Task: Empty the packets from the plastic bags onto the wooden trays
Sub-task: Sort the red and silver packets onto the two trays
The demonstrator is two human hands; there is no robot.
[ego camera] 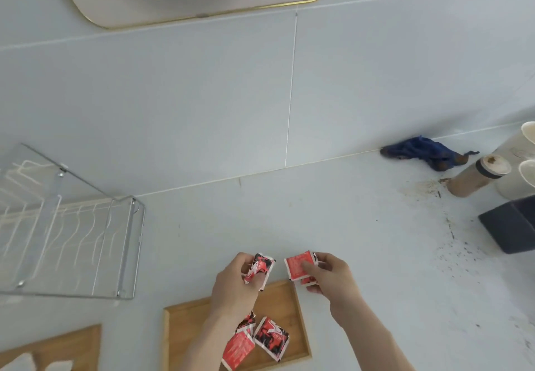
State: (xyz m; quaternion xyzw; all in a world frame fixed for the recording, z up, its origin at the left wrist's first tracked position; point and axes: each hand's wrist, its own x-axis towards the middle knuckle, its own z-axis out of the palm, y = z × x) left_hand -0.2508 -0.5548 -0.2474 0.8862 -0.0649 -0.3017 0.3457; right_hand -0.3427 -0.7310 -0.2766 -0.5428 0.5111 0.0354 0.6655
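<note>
My left hand (234, 286) grips a red, black and white packet (259, 266) above the far edge of a wooden tray (185, 330). My right hand (333, 279) pinches red packets (298, 266), a second one partly hidden under the first, just past the tray's far right corner. Three more red packets (270, 337) lie on that tray, partly covered by my left forearm. A second wooden tray (84, 341) shows at the bottom left with pale items on it. No plastic bag is visible.
A clear acrylic rack (69, 226) stands at the left on the white counter (362, 240). At the right are a blue crumpled cloth (425, 152), a tan cylinder jar (474, 178), a dark box (509, 226), white containers and scattered dark crumbs.
</note>
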